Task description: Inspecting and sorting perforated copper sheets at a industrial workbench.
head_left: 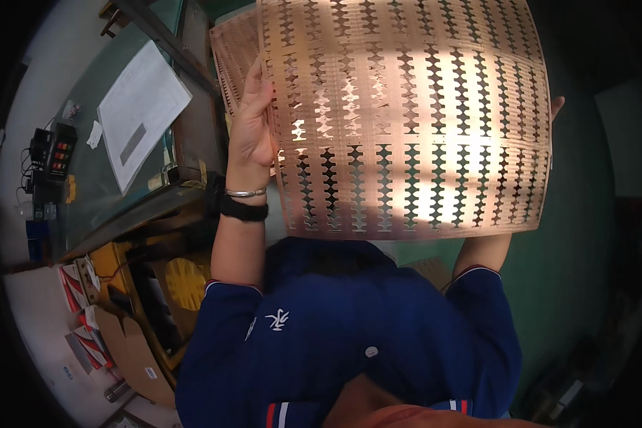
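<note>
A large copper-coloured sheet (392, 137), pierced with rows of notched cutouts, is held up in front of my chest. My left hand (253, 128) grips its left edge, with the thumb against the near face and the other fingers partly hidden. At the opposite edge, only a fingertip of my right hand (558, 105) shows past the sheet; the rest is hidden behind it. My right forearm comes up below the lower right corner. Light glares off the middle and right of the sheet. Behind its upper left lies another perforated copper-coloured sheet (232, 53).
On my left stands a glass-topped table (85, 207) carrying white paper (146, 107) and a black device with lit buttons (60, 151). Below it are a yellow machine or frame (125, 274), a brown cardboard piece (132, 357) and red-and-white boxes (71, 285). The floor (581, 235) is green.
</note>
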A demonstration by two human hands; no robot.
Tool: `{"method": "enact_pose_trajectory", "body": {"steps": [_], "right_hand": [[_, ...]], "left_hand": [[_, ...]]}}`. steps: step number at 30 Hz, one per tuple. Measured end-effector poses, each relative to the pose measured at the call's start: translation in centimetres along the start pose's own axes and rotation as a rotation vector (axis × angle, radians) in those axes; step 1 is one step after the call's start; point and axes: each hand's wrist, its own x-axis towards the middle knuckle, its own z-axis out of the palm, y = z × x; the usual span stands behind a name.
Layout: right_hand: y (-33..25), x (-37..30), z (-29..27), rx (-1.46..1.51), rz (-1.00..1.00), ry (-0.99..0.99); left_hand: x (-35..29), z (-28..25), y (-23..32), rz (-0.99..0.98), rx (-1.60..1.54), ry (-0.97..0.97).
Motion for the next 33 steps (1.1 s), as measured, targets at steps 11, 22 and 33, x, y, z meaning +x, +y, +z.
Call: {"method": "enact_pose_trajectory", "body": {"steps": [11, 22, 33], "right_hand": [[-6.2, -9.3, -7.3, -0.811, 0.095, 0.525], [-5.2, -9.9, -3.7, -1.009, 0.189, 0.52], [-5.1, -10.4, -3.3, -1.048, 0.155, 0.483]], "left_hand": [[0.2, -0.4, 1.2, 0.171, 0.106, 0.009], [0.8, -2.8, 1.5, 0.174, 0.111, -0.024], [0.2, -2.9, 1.3, 0.265, 0.124, 0.0]]}}
